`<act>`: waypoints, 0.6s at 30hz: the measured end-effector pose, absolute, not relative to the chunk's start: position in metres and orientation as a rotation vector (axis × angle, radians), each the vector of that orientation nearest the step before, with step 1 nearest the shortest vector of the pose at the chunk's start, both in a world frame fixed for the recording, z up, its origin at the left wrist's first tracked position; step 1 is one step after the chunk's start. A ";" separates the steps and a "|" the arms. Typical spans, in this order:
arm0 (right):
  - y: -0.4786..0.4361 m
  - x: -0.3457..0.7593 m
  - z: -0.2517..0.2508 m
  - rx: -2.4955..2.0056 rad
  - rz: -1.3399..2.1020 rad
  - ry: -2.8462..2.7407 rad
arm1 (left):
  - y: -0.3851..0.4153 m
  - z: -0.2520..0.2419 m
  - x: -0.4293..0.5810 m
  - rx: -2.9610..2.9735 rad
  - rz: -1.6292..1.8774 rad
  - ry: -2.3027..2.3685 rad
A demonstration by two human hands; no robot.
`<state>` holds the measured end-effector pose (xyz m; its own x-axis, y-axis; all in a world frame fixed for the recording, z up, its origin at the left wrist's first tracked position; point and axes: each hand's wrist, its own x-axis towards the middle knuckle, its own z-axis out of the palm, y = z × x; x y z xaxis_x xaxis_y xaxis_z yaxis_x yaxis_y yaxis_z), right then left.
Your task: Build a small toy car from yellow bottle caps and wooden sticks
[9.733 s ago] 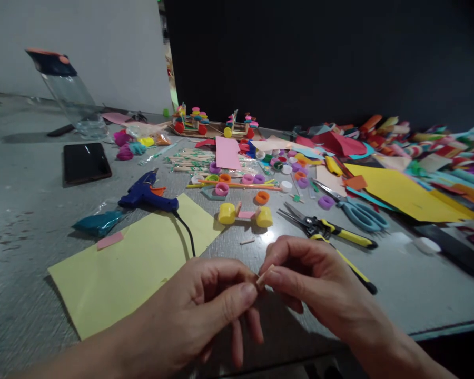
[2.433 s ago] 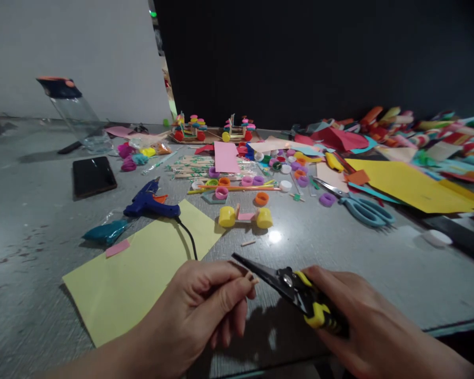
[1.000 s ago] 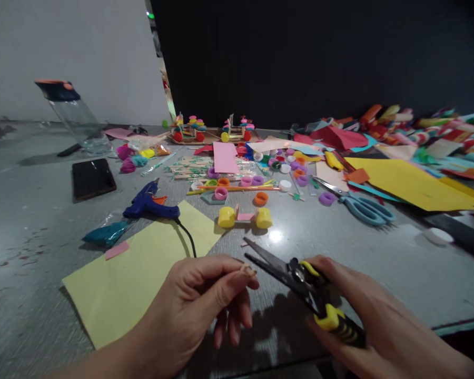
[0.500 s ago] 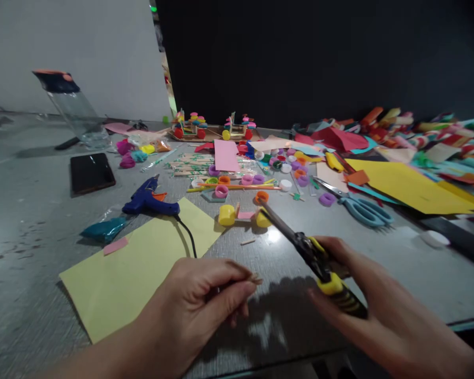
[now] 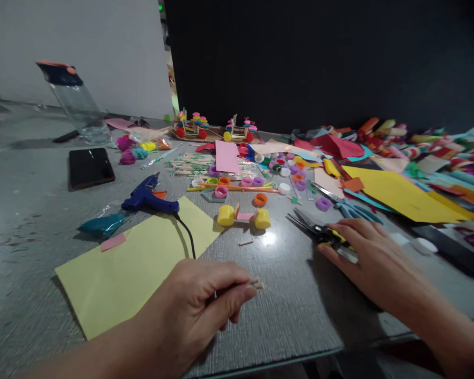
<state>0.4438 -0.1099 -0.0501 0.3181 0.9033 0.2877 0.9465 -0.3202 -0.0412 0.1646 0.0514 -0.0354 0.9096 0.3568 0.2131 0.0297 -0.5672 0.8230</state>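
Near the front of the table, my left hand pinches a few short wooden sticks between thumb and fingers, their cut ends poking out. My right hand is over the handles of a pair of yellow-and-black snips, thumb on one side and fingers on the other. The snips lie low at the tabletop with their narrow blades spread. Between the hands and farther back is a small axle piece with yellow wheels and a pink strip. A loose bit of stick lies in front of it.
A blue glue gun rests by yellow-green paper, its cord crossing the sheet. Blue-handled scissors lie beyond my right hand. Behind are bottle caps, wrapped sticks, coloured paper, two small decorated cars, a phone and a bottle.
My right hand has brought the snips down to the tabletop, right of the wheeled piece; their blades are now spread. My left hand keeps its pinch on the sticks in nearly the same place.
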 end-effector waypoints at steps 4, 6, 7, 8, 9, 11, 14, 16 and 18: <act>-0.091 0.372 -0.024 -1.797 0.229 -1.784 | 0.052 -0.037 0.166 2.243 0.372 0.253; -0.081 0.348 -0.019 -1.645 0.422 -1.816 | 0.052 -0.039 0.166 2.290 0.385 0.257; -0.077 0.340 -0.019 -1.603 0.475 -1.820 | 0.053 -0.039 0.165 2.304 0.391 0.263; -0.074 0.336 -0.019 -1.583 0.503 -1.812 | 0.053 -0.040 0.165 2.301 0.387 0.274; -0.071 0.335 -0.019 -1.572 0.520 -1.799 | 0.054 -0.039 0.165 2.284 0.375 0.284; -0.067 0.336 -0.021 -1.557 0.540 -1.757 | 0.055 -0.038 0.164 2.206 0.352 0.290; -0.065 0.337 -0.021 -1.515 0.575 -1.648 | 0.055 -0.037 0.164 2.036 0.364 0.321; -0.064 0.334 -0.021 -1.471 0.636 -1.505 | 0.055 -0.037 0.164 1.918 0.387 0.369; -0.064 0.329 -0.023 -1.407 0.760 -1.327 | 0.054 -0.039 0.164 1.827 0.418 0.408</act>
<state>0.3295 -0.0638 -0.0227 0.1951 0.9622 0.1900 0.3228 0.1200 -0.9388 0.1645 0.0540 -0.0390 0.8755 0.4769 0.0783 0.0669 -0.2799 0.9577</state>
